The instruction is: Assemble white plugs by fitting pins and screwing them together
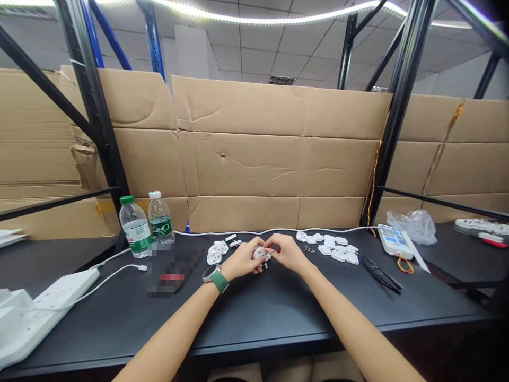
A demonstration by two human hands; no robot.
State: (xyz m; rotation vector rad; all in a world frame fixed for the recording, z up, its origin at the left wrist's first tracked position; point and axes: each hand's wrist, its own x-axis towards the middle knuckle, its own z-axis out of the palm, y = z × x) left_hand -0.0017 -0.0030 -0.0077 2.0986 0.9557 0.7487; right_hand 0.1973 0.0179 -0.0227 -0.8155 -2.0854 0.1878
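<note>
Work at a black desk (278,318) looks partway along: one white piece is in hand, and loose ones lie to both sides. Which of them are finished, the view does not show.

Near the desk's left edge lies a white strip (47,310). Further in, toward the back-left corner, stand two bottles, one with a green cap (134,228) and one with a white cap (161,217). A dark, blurred item (172,281) (pixels hide most of it) lies in front of them. Next comes a small group of white sockets (214,258), just beside the left hand, toward the back edge.

The white piece (259,252) is between the hands, around the middle of the desk's width, nearer the back edge than the front. The left hand (238,261) (a watch (210,272) on its wrist) grips it from the left, thumb and fingers closed about its side. The right hand (289,254) meets it from the right, thumb and forefinger drawn together at its edge; whether they pinch something thin is too small to tell.

Right of the hands lie tiny screws (309,249), then a larger group of white covers (338,255), black tweezers (380,275) and, toward the back-right corner, a white box (394,241) and a clear bag (415,225).
</note>
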